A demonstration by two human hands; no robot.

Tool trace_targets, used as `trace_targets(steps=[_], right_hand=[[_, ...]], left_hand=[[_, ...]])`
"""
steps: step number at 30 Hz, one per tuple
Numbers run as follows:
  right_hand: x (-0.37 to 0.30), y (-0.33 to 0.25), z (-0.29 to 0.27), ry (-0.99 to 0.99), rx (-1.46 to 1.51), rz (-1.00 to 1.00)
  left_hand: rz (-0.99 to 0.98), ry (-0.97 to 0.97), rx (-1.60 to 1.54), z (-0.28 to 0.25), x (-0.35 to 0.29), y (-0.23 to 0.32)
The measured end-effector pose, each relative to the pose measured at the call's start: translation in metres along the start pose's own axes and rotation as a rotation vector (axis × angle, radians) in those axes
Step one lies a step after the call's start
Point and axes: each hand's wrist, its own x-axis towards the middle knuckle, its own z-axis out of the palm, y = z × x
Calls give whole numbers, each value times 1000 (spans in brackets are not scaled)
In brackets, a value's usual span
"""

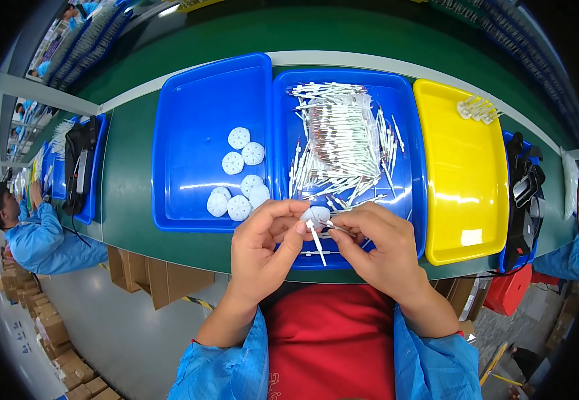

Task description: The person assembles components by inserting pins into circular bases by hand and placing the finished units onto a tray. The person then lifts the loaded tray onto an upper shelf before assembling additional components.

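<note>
My left hand (261,250) is closed on a white round disc (313,215), gripped between thumb and fingers over the front edge of the middle tray. A thin white stick (318,247) juts from the disc toward me. My right hand (388,252) pinches another thin stick (336,227), its end against the disc's right side; the fingers partly cover it. Just beyond my hands, the middle blue tray (396,85) holds a heap of white sticks with dark ends (343,140), some in a clear bag. Several matching perforated discs (239,138) lie in the left blue tray (196,83).
To the right is a yellow tray (463,193) with a few discs fitted with sticks (477,110) at its far end. Black devices (526,193) sit in a blue bin beyond it. A co-worker in a blue smock (43,237) sits far left. Cardboard boxes (163,273) stand below the green table.
</note>
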Motion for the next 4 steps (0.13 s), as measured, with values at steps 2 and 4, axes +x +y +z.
trace_targets(steps=[2,4], right_hand=[[-1,0,-1,-14,-1,6],[-1,-1,-4,-33,1,14]], left_hand=[[25,11,21,-1,-1,-2],[46,0,37,-2,0,-3]])
